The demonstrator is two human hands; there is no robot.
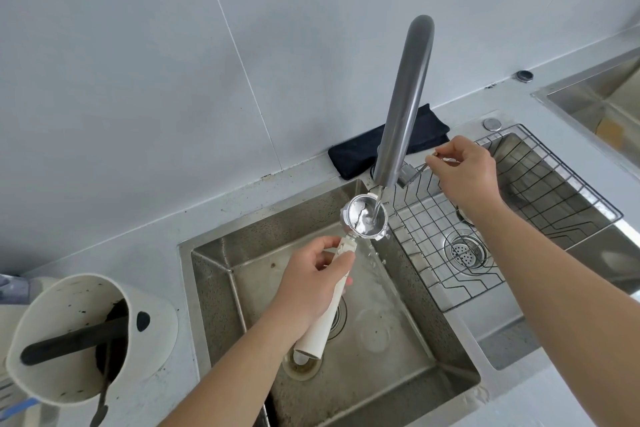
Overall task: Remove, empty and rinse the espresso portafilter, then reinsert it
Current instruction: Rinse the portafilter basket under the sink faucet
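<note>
My left hand point(313, 282) grips the white handle of the portafilter point(365, 218), holding its shiny metal basket face up over the steel sink point(221, 288). A stream of water runs from the grey faucet point(405, 100) into the basket and spills over its right side into the sink. My right hand point(467, 172) pinches the thin faucet lever point(420, 168) to the right of the spout. The basket looks bright and free of grounds.
A white knock box point(79, 333) with a black bar and dark coffee grounds stands on the counter at left. A folded dark cloth point(360, 152) lies behind the faucet. A wire rack point(519, 218) sits in the right basin over a drain strainer point(465, 253).
</note>
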